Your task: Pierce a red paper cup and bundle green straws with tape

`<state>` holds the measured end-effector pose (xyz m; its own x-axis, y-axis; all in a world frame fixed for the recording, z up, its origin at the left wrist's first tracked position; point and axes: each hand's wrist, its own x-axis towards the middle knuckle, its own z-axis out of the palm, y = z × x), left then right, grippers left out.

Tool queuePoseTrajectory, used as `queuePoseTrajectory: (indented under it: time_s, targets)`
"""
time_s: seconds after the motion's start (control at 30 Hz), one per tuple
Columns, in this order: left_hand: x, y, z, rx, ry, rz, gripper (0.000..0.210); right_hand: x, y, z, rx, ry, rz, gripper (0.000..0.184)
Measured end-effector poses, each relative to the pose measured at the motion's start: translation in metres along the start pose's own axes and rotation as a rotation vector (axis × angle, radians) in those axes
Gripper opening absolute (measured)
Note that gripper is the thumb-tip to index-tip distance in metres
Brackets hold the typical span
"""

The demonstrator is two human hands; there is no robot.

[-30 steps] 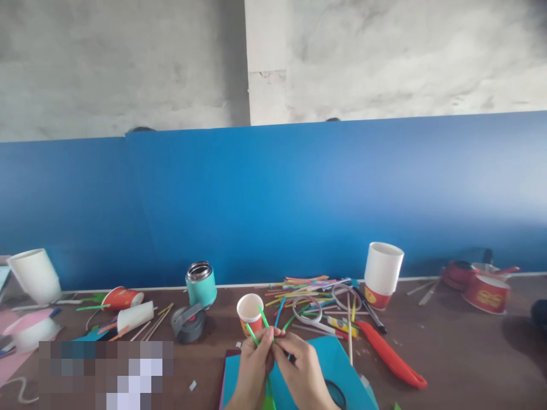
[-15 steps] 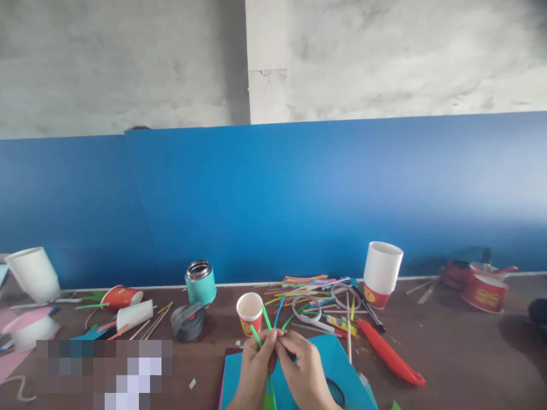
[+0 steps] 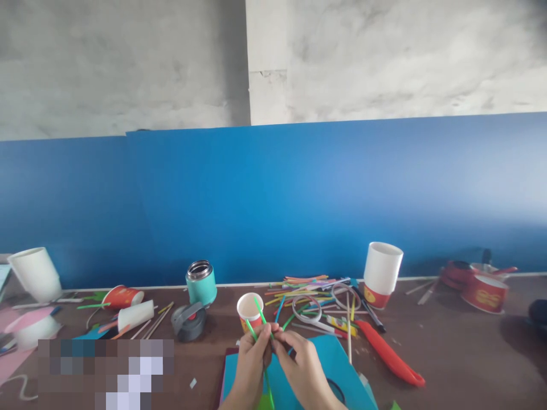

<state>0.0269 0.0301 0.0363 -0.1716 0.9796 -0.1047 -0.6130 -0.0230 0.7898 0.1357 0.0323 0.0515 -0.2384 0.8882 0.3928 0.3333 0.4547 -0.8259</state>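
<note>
Far left: stack of white cups (image 3: 36,275) standing tilted on the brown table (image 3: 179,376); pink paper (image 3: 15,367) near it. Next, red cup (image 3: 122,297) on its side, white cup (image 3: 135,313) lying just in front, thin sticks (image 3: 159,323) beside that. Grey lid (image 3: 189,323) down on the table near an uncovered teal jar (image 3: 201,289), upright. Middle: small paper cup (image 3: 250,306), upright, just beyond the hands. Left hand (image 3: 252,357) pinched closed on green straws (image 3: 260,310); two ends poke up past the fingers in front of the small cup, a length hangs below. Can't tell if separate pieces or one bent. Right hand (image 3: 300,357), fingertips closed on the same straws, meeting the left hand above blue paper (image 3: 335,356). Behind, to the right: pile of coloured straws (image 3: 305,280), two tape rings (image 3: 320,310). Then long red plastic piece (image 3: 391,356) lying slantwise, tall white cup stack (image 3: 383,273) upright behind it. Far right: red paper bowl (image 3: 485,295).
</note>
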Motion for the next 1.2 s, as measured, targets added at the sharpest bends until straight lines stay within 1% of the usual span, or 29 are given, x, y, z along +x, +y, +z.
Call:
queuePoseTrajectory:
  time_s: [0.1, 0.2, 0.27, 0.4, 0.47, 0.6, 0.77, 0.93, 1.1, 1.2]
  targets:
    - [-0.003, -0.003, 0.001, -0.006, -0.023, 0.012, 0.035, -0.002, 0.001, 0.002, -0.014, 0.033, 0.017, 0.022]
    - [-0.006, -0.005, 0.003, -0.001, -0.073, 0.017, 0.033, -0.004, 0.002, 0.005, -0.032, 0.077, 0.013, 0.024]
    - [-0.008, -0.005, 0.004, -0.002, -0.1, 0.018, 0.031, -0.006, 0.002, 0.006, -0.018, 0.101, 0.001, 0.024]
    - [-0.009, -0.002, 0.007, -0.002, -0.114, 0.037, 0.03, -0.008, 0.001, 0.006, 0.032, 0.154, 0.018, 0.026]
    - [-0.009, 0.002, 0.008, 0.005, -0.095, 0.035, 0.031, -0.007, 0.0, 0.005, 0.028, 0.126, 0.012, 0.024]
    - [-0.006, 0.013, 0.006, 0.06, -0.014, 0.071, 0.036, -0.004, -0.001, 0.003, -0.019, 0.04, 0.01, 0.021]
    - [-0.004, 0.012, 0.005, 0.086, 0.029, 0.077, 0.04, -0.005, 0.003, 0.006, -0.042, 0.024, 0.033, 0.021]
    - [-0.007, 0.009, 0.006, 0.095, -0.007, 0.045, 0.04, -0.006, 0.002, 0.005, -0.035, 0.066, 0.028, 0.021]
    - [-0.01, 0.01, 0.009, 0.062, 0.012, 0.003, 0.039, -0.006, 0.002, 0.006, -0.009, 0.085, 0.002, 0.021]
    - [-0.011, 0.008, 0.009, 0.047, -0.025, -0.004, 0.035, -0.008, 0.004, 0.008, 0.006, 0.088, -0.01, 0.022]
